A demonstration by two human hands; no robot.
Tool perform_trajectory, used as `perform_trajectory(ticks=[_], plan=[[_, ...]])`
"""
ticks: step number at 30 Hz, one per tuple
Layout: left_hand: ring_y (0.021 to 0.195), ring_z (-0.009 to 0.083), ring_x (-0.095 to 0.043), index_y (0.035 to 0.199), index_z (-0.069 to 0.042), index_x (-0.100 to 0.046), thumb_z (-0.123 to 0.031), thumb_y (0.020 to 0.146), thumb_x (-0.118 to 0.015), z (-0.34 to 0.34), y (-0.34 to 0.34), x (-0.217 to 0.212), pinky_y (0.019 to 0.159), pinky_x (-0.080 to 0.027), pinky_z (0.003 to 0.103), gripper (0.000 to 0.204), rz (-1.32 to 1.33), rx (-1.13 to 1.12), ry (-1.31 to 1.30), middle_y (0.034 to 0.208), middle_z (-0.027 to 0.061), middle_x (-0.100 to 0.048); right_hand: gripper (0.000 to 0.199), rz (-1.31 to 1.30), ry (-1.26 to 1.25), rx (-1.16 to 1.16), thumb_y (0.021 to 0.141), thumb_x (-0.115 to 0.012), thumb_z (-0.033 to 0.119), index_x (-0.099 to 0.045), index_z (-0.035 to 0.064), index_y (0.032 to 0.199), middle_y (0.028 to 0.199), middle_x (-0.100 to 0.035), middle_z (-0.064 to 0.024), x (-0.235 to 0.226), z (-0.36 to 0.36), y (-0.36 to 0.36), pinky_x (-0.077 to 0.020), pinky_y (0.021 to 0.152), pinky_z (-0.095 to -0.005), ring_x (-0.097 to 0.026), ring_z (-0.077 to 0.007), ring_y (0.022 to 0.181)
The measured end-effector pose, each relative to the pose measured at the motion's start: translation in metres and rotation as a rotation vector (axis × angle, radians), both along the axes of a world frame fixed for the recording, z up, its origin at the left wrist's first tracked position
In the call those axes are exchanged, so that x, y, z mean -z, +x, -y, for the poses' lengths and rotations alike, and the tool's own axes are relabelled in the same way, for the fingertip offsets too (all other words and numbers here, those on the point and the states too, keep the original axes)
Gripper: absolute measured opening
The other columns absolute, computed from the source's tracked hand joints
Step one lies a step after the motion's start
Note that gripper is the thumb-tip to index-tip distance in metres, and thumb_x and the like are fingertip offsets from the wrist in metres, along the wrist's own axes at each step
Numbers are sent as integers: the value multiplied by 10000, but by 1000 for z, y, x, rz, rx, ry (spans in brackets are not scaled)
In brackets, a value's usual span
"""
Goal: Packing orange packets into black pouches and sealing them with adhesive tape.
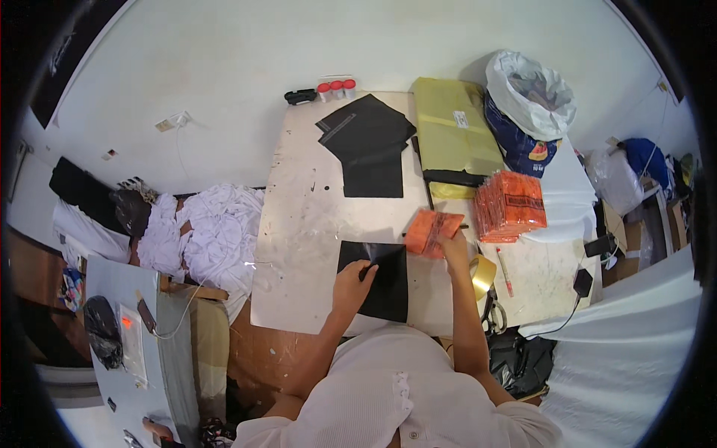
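Observation:
A black plastic mailing bag (388, 287) lies flat at the table's near edge in front of me. My left hand (352, 282) is on its left part, thumb and fingers closed in a pinch on the black plastic. To the right, my right hand (452, 252) grips the right side of an orange packet in clear wrap (429, 230), just beyond the bag's upper right corner. Behind it stands a stack of similar orange packets (511, 205). More black mailing bags (370, 149) lie overlapping at the far middle of the table.
A roll of yellow tape (483, 275), scissors (493, 313) and a red-and-white pen (505, 272) are right of my right arm. Farther back are a yellow package (455, 131) and a white bag (526, 89). Red-lidded containers (337, 89) stand by the wall. White cloth (220, 224) is heaped left.

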State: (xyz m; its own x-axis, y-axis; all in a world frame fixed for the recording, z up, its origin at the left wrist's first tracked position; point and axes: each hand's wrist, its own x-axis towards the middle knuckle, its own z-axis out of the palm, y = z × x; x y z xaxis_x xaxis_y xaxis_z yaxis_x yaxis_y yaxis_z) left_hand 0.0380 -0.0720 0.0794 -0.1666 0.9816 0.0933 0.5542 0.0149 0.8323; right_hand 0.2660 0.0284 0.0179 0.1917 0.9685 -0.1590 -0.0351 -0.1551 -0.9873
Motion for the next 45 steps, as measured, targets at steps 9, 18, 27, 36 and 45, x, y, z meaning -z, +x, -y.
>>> perform_trajectory(ticks=[9,18,27,36,45], plan=[[730,332,-603,866,-6,-631,-194,820,-575,-11,1,-3,644,-481,362,201,-55,10,10,825,164,-625,459,-27,-67,-210,748,-459,-18,-483,3,1206,1081,-572,-69,-78,37,20,-421,815,-236,-542,-132,944],[567,217,-610,833,11,-624,-148,799,-628,-22,8,-27,527,-454,282,163,31,-53,120,694,142,-623,443,-300,-346,-371,767,-482,-7,-475,23,1209,1059,-583,-62,-79,89,27,-454,804,-262,-565,-146,928],[563,194,-602,807,-7,-629,-160,789,-638,-3,31,-60,518,-455,274,155,-19,53,70,682,126,-616,298,-732,-355,-405,800,-474,10,-514,14,1096,1014,-587,-75,-42,87,-35,-498,770,-300,-587,-168,919],[951,250,-547,999,-89,-612,-209,788,-622,14,43,-117,800,-446,325,242,-168,382,401,991,88,-594,329,-714,-49,-531,889,-466,217,-480,28,1157,1091,-549,-111,-51,88,-43,-475,842,-338,-550,-191,980],[1063,157,-494,1309,-14,-364,-339,955,-332,-22,-13,-99,906,-397,289,482,1121,164,-66,1167,124,-527,442,-1220,-394,-449,887,-480,324,-439,49,1230,1251,-467,-113,-81,80,-14,-420,936,-381,-502,-243,1090]])
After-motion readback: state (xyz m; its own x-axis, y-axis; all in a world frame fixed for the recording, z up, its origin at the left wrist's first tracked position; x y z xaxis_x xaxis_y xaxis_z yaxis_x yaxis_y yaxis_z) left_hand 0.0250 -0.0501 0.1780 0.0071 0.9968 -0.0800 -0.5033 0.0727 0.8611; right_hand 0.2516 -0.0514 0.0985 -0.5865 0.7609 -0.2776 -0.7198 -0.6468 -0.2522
